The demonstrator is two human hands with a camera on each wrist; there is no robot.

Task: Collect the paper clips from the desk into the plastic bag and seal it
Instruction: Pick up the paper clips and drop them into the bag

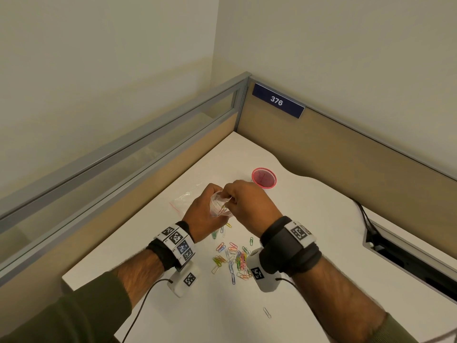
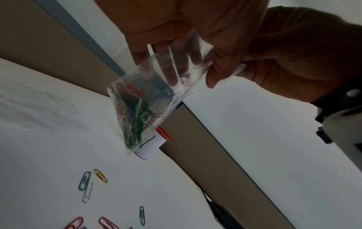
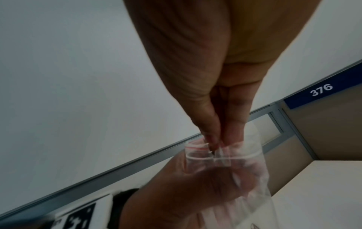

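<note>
My left hand [image 1: 216, 194] holds a small clear plastic bag [image 1: 220, 205] above the white desk [image 1: 321, 243], fingers curled round its upper part. In the left wrist view the bag [image 2: 141, 100] hangs with several coloured paper clips in its bottom. My right hand [image 1: 228, 197] has its fingertips [image 3: 210, 139] pinched together in the bag's open mouth [image 3: 207, 155]; a thin bit of wire shows at their tips. A pile of loose paper clips [image 1: 235, 258] lies on the desk below my wrists, and one lone clip [image 1: 267, 312] lies nearer me.
A red mesh cup [image 1: 264, 178] stands just beyond my hands. A second empty clear bag [image 1: 183, 198] lies flat to the left. Cubicle partitions [image 1: 346, 154] close the desk's far sides, and a cable slot [image 1: 408, 256] with black cables opens at the right.
</note>
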